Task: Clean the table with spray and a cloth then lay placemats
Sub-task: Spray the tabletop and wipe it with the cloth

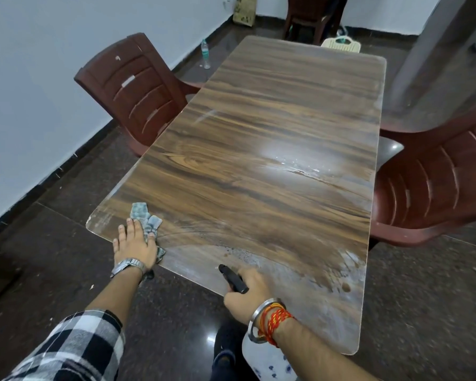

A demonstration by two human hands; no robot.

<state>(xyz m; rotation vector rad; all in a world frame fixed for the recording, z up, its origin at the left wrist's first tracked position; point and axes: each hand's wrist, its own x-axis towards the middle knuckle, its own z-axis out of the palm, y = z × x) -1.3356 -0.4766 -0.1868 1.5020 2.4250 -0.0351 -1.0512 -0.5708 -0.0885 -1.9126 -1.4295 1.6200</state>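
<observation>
A long wood-grain table (272, 127) stretches away from me. My left hand (134, 243) presses flat on a grey-blue cloth (146, 220) at the table's near left corner, fingers spread. My right hand (246, 291) grips a spray bottle by its black nozzle head (233, 279), held just past the near edge of the table. The bottle's white body (270, 361) hangs below my wrist, partly hidden by my arm. Wet droplets and whitish smears lie on the near part of the tabletop. No placemats are in view.
A maroon plastic chair (134, 86) stands at the table's left side, and another (437, 182) at the right. A third chair (311, 17) and a pale stool (341, 45) sit beyond the far end. A water bottle (205, 55) stands on the dark floor by the wall.
</observation>
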